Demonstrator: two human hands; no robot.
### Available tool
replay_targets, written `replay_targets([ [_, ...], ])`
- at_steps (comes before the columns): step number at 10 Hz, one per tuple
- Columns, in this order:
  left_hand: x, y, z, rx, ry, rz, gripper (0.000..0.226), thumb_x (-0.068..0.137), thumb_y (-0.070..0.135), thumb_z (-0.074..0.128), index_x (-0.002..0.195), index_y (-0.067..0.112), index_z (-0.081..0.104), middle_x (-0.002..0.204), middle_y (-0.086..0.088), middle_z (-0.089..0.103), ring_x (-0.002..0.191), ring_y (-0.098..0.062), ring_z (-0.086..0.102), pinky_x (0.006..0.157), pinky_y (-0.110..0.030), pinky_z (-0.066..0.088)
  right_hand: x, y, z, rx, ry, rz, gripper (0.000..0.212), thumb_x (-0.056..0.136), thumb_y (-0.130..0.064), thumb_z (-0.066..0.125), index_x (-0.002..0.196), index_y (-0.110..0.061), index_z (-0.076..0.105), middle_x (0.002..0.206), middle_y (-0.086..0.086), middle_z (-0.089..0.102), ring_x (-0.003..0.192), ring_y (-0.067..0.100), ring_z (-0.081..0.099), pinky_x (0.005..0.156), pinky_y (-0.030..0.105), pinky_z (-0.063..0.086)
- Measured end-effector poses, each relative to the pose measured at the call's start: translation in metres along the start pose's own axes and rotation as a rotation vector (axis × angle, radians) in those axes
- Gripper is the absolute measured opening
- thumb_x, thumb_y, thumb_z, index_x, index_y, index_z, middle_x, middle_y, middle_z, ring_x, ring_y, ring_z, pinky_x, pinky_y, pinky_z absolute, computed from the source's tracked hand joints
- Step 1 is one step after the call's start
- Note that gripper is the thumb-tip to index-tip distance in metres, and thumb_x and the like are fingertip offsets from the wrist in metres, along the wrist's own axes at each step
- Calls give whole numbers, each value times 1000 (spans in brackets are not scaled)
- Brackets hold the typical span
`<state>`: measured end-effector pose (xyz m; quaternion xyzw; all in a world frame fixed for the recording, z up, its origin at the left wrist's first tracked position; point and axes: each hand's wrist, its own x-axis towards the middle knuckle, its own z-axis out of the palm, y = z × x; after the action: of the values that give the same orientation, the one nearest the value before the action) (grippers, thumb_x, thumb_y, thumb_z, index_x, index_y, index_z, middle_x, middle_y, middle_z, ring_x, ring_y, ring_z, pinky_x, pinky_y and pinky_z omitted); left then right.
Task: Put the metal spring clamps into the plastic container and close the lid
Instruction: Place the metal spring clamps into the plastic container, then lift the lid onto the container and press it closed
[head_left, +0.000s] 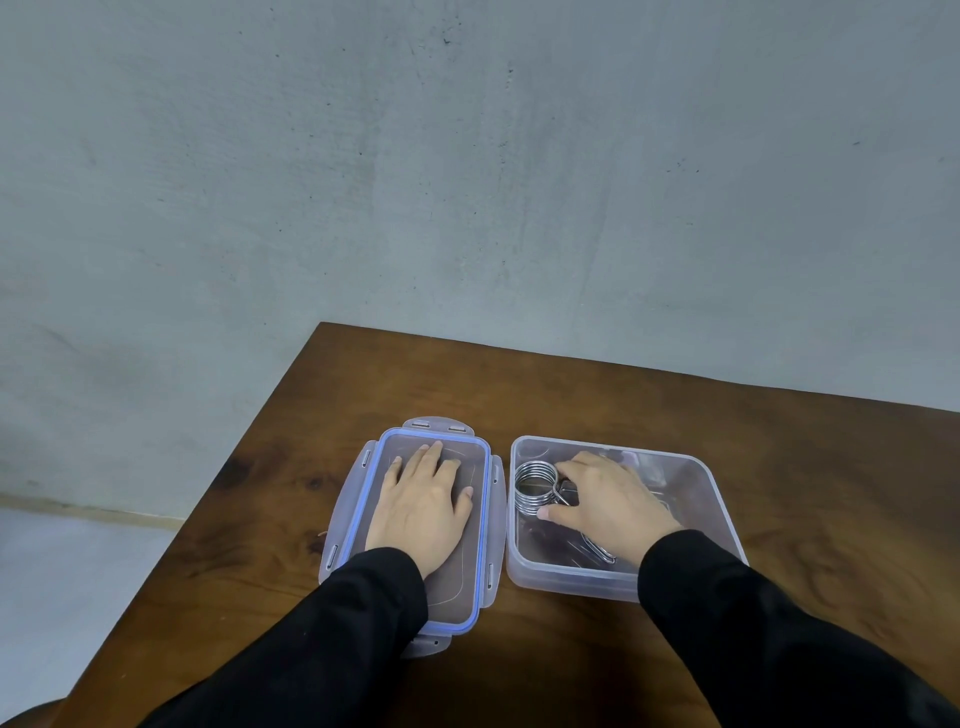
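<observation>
A clear plastic container (711, 499) stands open on the brown table. Inside it my right hand (608, 504) grips a metal spring clamp (535, 488) by its handles, thumb and fingers around them; the coil shows at the container's left end. Another wire piece (602, 552) lies under my wrist. Left of the container lies the clear lid (480, 519) with a blue seal and latch flaps, inner side up. My left hand (423, 504) rests flat on the lid, fingers spread. Black sleeves cover both forearms.
The wooden table (571, 395) ends at a corner on the far left, with a drop to the pale floor (62, 571) on the left side. A grey wall (467, 182) stands right behind the table.
</observation>
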<state>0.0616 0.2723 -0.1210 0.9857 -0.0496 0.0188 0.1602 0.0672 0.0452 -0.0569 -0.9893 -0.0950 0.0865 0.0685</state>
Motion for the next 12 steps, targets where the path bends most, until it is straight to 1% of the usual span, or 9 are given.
replay_targets([
  [1,0,-1,0,-11,5,3,49,102,48,32,143,25,46,159,-1,37,146,-19,29,123,-43,14,-5,1,-5,34,13,-8,62,87,-64,62,137,-26,59,138,-4,61,123,18,58,105,37,47],
  [2,0,-1,-1,-59,-1,-3,48,102,47,34,143,25,46,158,0,37,146,-19,29,123,-43,13,-13,4,-15,76,163,-1,58,92,-64,55,131,-22,65,124,-5,66,111,14,63,92,32,56],
  [3,0,-2,-3,-210,31,-46,38,100,40,44,134,24,53,148,1,47,137,-19,40,120,-44,25,-27,0,-26,177,417,-71,40,97,-50,49,108,-22,75,95,-9,68,87,8,63,73,27,58],
  [4,-2,-4,-13,-253,118,-26,24,97,32,54,118,22,60,126,2,58,112,-18,52,103,-37,45,-44,-25,-30,243,512,-240,34,98,-40,48,96,-20,75,85,-6,68,79,10,62,70,26,56],
  [6,-58,-10,-38,-63,145,246,13,93,35,55,93,23,59,94,8,57,82,-12,51,80,-35,49,-76,-81,10,381,400,-453,32,101,-35,47,96,-19,74,87,-8,66,80,2,57,75,16,49],
  [9,-136,-46,-28,65,33,443,29,84,57,55,96,32,63,112,14,63,100,-8,57,92,-31,46,-108,-101,75,326,318,-500,37,97,-33,44,110,-19,76,107,-5,73,99,8,65,93,24,53],
  [10,-140,-55,-24,81,13,539,21,88,51,57,95,30,60,122,11,63,113,-11,55,102,-29,36,-113,-97,84,292,285,-445,40,96,-36,43,113,-18,75,112,-6,71,104,9,63,96,28,53],
  [11,-138,-62,-19,106,61,617,10,95,36,56,99,28,61,123,7,65,118,-13,57,103,-30,36,-109,-93,90,284,247,-449,44,98,-42,44,122,-17,71,122,-5,66,113,10,60,102,25,48],
  [12,-137,-65,-20,91,129,650,18,97,30,50,113,28,57,121,4,69,114,-14,59,98,-27,43,-108,-98,83,284,215,-466,55,99,-53,39,134,-20,64,134,-7,59,123,8,53,105,18,38],
])
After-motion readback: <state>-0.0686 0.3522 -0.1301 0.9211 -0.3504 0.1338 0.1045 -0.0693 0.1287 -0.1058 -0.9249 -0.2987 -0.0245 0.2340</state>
